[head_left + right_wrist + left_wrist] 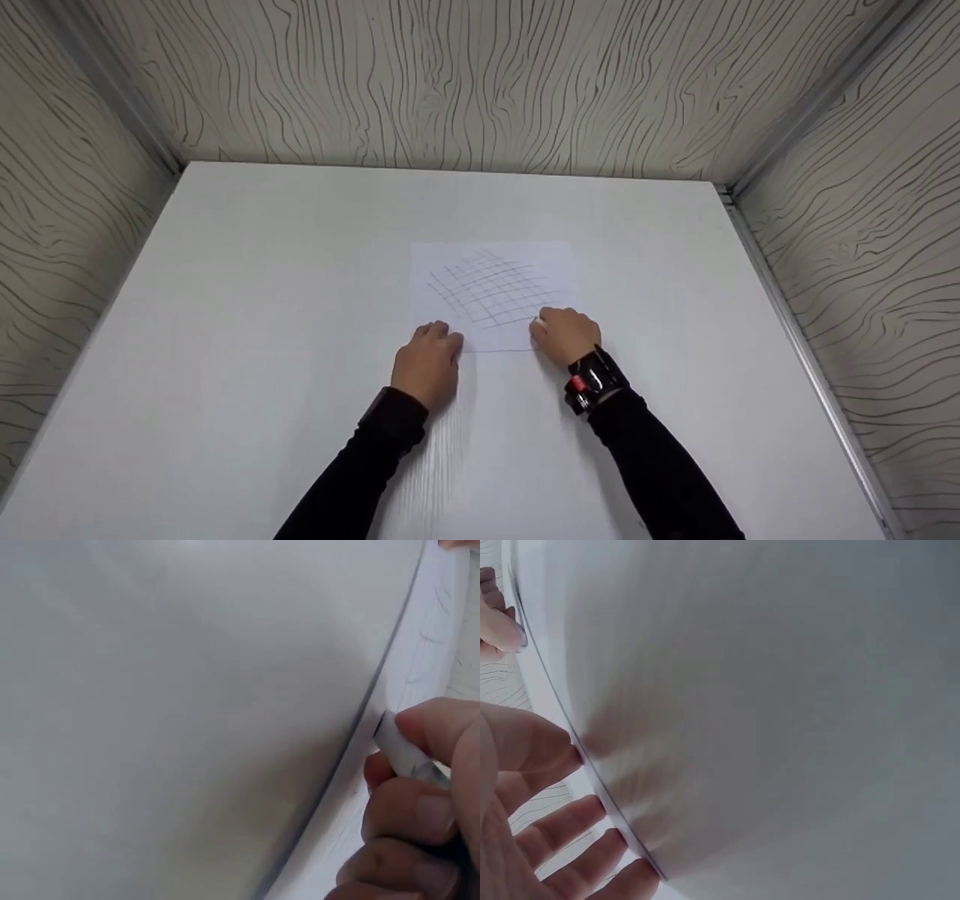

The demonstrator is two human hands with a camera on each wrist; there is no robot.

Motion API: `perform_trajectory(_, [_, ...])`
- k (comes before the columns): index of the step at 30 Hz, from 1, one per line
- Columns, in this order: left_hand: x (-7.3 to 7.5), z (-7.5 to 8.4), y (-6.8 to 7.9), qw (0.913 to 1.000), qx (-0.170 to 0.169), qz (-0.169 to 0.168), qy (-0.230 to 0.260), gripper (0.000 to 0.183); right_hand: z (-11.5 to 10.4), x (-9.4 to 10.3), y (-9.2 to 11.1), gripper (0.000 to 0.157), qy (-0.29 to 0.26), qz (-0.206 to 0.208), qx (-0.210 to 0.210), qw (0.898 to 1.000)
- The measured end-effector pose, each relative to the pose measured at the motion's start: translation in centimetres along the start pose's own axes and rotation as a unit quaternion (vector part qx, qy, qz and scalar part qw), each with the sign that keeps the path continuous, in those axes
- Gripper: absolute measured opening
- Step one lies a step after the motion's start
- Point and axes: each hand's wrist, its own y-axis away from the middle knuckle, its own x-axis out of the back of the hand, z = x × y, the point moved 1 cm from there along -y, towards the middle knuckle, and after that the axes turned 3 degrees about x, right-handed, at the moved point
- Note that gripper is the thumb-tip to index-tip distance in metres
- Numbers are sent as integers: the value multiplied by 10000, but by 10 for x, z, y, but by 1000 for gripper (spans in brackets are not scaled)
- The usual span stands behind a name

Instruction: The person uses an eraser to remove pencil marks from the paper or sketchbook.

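A white sheet of paper (551, 255) lies on the white table, bearing a grid of crossing dark pencil-like lines (487, 289). My left hand (427, 366) rests at its near left corner. In the left wrist view the fingertips (613, 840) touch the paper along its near edge, and the fingers are only slightly bent. At the near right corner, my right hand (568, 336) pinches a small white eraser (405, 750) between thumb and curled fingers. One end of the eraser looks dark, and it is close to the paper's edge; whether it touches the paper cannot be told.
The white tabletop (262, 255) spreads around the sheet on all sides. Wood-grain patterned panels (450, 82) stand behind it and to both sides, with metal rails (825, 390) along the corners and right edge. Dark bands sit on both wrists.
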Motion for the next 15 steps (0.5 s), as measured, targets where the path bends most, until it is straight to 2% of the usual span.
perform_trajectory(6, [0, 0, 0, 9999, 105, -114, -6, 20, -15, -4, -2, 27, -35, -104, 321, 9994])
perform_trajectory(12, [-2, -1, 1, 9999, 137, 6, -71, 20, 14, 1, -1, 26, -26, -41, -7, 10000])
perform_trajectory(15, [-4, -2, 2, 9999, 128, 23, -101, 20, 10, 3, -1, 23, 149, 94, -3, 9998])
